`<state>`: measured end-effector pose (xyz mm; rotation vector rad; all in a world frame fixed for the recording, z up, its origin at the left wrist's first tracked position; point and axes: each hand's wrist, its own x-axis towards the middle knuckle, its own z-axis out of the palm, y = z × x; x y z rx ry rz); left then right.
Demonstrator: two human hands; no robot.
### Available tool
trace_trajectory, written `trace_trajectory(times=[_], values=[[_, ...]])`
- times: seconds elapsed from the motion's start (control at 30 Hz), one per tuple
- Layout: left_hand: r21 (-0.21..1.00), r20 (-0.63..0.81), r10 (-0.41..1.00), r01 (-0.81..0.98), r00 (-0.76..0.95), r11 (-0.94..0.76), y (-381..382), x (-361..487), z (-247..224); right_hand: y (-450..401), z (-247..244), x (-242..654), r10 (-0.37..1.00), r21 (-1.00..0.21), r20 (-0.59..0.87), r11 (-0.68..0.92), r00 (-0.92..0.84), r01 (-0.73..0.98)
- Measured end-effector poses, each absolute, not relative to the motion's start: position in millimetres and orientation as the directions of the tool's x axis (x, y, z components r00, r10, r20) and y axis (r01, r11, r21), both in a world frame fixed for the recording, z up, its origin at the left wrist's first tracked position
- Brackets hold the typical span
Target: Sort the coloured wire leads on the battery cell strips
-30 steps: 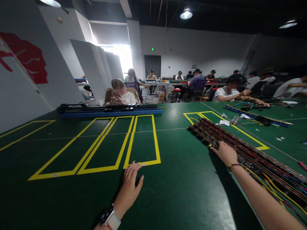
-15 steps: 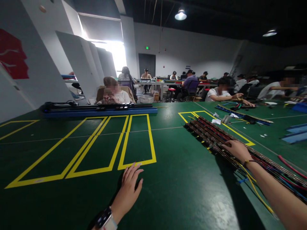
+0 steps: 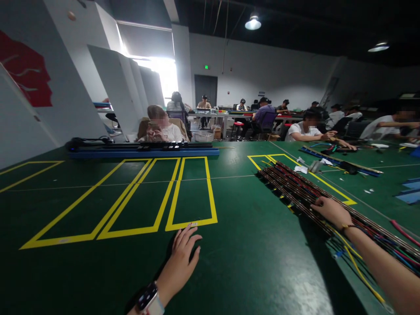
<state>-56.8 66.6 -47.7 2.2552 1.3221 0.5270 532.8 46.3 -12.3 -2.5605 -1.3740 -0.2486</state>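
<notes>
My left hand (image 3: 184, 253), with a watch at its wrist, is low over the green table (image 3: 243, 262), fingers spread and holding nothing. Its fingertips reach the near edge of a yellow-taped rectangle (image 3: 192, 225). On the right, my right hand (image 3: 333, 213) is at a stack of long, thin, bronze-coloured wired rails (image 3: 285, 186). Its bent fingers close on one of the rails, though the fingertips are partly hidden among them. Red, blue and green wires run along the rails, and yellow wires (image 3: 357, 267) hang off the near side.
Across the far left edge lies a long blue rail with black parts (image 3: 144, 152). Another blue rail (image 3: 341, 162) and white paper scraps (image 3: 301, 169) are beyond the stack. Blue pieces (image 3: 410, 192) lie far right. Several people sit around the room, one facing me (image 3: 164, 129).
The view has turned slightly left, so everything appears shifted right. My right hand's fingers look more bent on the rails. My left hand keeps about the same place on the table.
</notes>
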Motion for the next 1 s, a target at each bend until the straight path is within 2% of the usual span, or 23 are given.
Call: trace_trajectory(times=[0.17, 0.33, 0.43, 0.53, 0.6, 0.7, 0.83, 0.9, 1.0], values=[[0.564, 0.114, 0.878, 0.697, 0.465, -0.442, 64.2, -55.6, -43.0, 43.3, 37.8, 519.7, 0.828, -0.035, 0.226, -0.519, 0.512, 0.854], [0.483, 0.189, 0.848, 0.705, 0.495, -0.519, 61.8, -54.1, -41.7, 43.4, 78.8, 489.2, 0.809, 0.014, 0.32, -0.524, 0.493, 0.851], [0.378, 0.314, 0.782, 0.685, 0.538, -0.623, 59.5, -52.3, -39.2, 43.1, 84.8, 446.7, 0.854, 0.022, 0.352, -0.415, 0.382, 0.909], [0.25, 0.447, 0.665, 0.63, 0.598, -0.735, 55.1, -50.4, -34.3, 42.9, 74.9, 384.6, 0.894, 0.042, 0.414, -0.207, 0.171, 0.978], [0.166, 0.518, 0.554, 0.558, 0.652, -0.813, 50.7, -49.5, -31.0, 44.3, 63.5, 337.1, 0.92, 0.01, 0.385, -0.085, 0.075, 0.996], [0.068, 0.585, 0.382, 0.427, 0.715, -0.902, 43.4, -49.2, -30.9, 51.4, 47.8, 265.1, 0.96, -0.112, 0.27, 0.104, -0.071, 0.988], [-0.024, 0.631, 0.219, 0.301, 0.744, -0.953, 36.3, -51.7, -40.1, 69.2, 34.2, 179.4, 0.963, -0.246, 0.175, 0.246, -0.206, 0.938], [-0.033, 0.604, 0.189, 0.262, 0.774, -0.964, 34.7, -53.1, -43.3, 78.6, 27.8, 144.8, 0.958, -0.298, 0.145, 0.281, -0.248, 0.912], [0.015, 0.536, 0.226, 0.259, 0.813, -0.966, 33.8, -53.4, -43.5, 90.0, 15.1, 106.3, 0.943, -0.343, 0.121, 0.333, -0.311, 0.878]])
